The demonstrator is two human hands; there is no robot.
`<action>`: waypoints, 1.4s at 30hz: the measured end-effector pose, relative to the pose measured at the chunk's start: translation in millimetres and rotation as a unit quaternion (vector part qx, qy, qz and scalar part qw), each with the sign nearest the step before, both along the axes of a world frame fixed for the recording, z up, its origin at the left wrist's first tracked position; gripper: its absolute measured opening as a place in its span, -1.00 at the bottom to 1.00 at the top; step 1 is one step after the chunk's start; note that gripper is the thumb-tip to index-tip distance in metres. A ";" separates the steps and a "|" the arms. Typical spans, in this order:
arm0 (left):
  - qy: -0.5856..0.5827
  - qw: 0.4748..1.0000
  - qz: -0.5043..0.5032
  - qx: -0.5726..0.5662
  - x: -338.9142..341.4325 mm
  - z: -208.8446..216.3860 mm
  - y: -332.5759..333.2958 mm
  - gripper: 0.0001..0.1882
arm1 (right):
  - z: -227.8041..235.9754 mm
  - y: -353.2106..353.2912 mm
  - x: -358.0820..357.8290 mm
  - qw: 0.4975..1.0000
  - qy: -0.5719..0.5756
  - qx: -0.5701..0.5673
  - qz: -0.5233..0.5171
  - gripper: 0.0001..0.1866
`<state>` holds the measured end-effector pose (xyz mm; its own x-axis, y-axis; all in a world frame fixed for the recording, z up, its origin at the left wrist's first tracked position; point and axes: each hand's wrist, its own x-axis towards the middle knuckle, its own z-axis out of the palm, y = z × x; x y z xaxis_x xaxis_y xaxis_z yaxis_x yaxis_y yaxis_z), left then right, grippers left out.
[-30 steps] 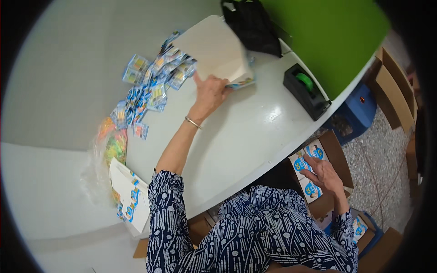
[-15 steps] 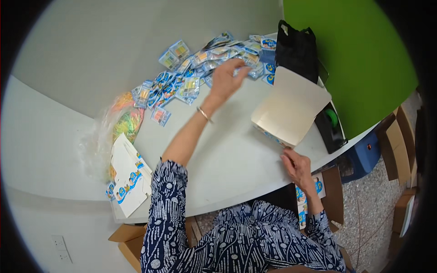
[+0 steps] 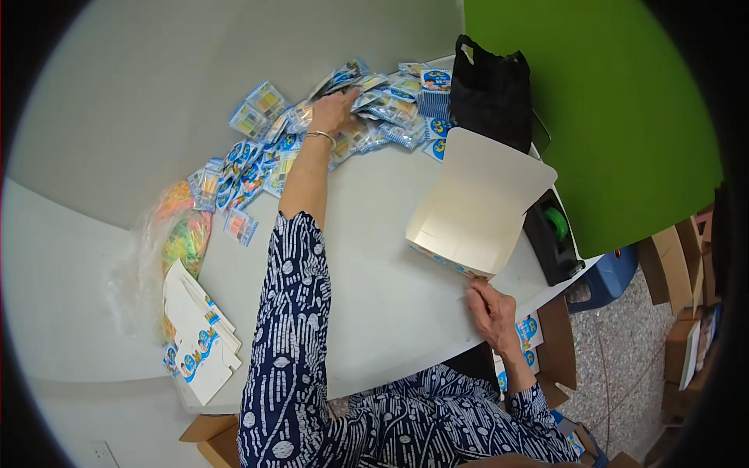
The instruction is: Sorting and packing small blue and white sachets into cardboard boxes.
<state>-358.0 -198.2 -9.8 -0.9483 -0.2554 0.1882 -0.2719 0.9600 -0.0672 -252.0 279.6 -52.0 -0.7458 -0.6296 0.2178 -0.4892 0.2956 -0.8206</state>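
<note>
A long heap of small clear-and-blue packets (image 3: 394,109) with coloured contents lies along the back of the table. My left hand (image 3: 334,111) reaches into its middle, thumb and forefinger apart; the other fingertips are partly hidden, and I see no packet lifted. In front of me at the right stands a white cardboard box (image 3: 456,226) with its lid raised. At its near corner my right hand (image 3: 493,310) is closed, with curled fingers pinching the box's edge.
Flat white printed cartons (image 3: 201,331) lie at the left beside a clear bag of coloured strips (image 3: 186,238). A black bag (image 3: 493,93) and a black tape dispenser (image 3: 555,242) are behind and right of the box. A green partition (image 3: 585,117) borders the right side.
My left hand has moved left and down into the packet heap. My right hand stays at the box's near corner. The whole view has shifted slightly.
</note>
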 end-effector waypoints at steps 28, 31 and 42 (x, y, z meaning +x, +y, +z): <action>-0.101 0.987 -0.118 0.046 288.8 33.0 171.4 -0.09 | 9.5 -71.3 48.1 0.992 -0.029 -0.078 0.097 -0.66; -0.055 0.985 -0.141 0.082 285.3 8.2 171.3 -0.14 | 2.2 -86.9 49.1 0.991 0.001 -0.079 0.108 -0.60; -0.041 0.938 -0.057 0.340 275.4 15.7 156.3 -0.56 | -18.1 -121.4 26.3 0.981 0.173 0.052 0.077 -0.52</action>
